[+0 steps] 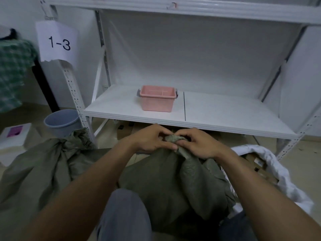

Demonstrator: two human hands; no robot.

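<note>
Left hand [149, 140] and right hand [199, 145] meet fingertip to fingertip, both pinching the twisted neck [173, 138] of the green sack [156, 180] standing between our knees. That neck sits squarely between the two hands, neither one nearer, and its bunched length runs down and to our right into the sack body. We judge the next pull must work along that line. Count with us: two green sacks, this one and a slumped second sack [43, 162] on our left; one white sack [271, 164] on our right; one pink basket [157, 100] on the shelf [225, 119]; one blue bucket [60, 122].
</note>
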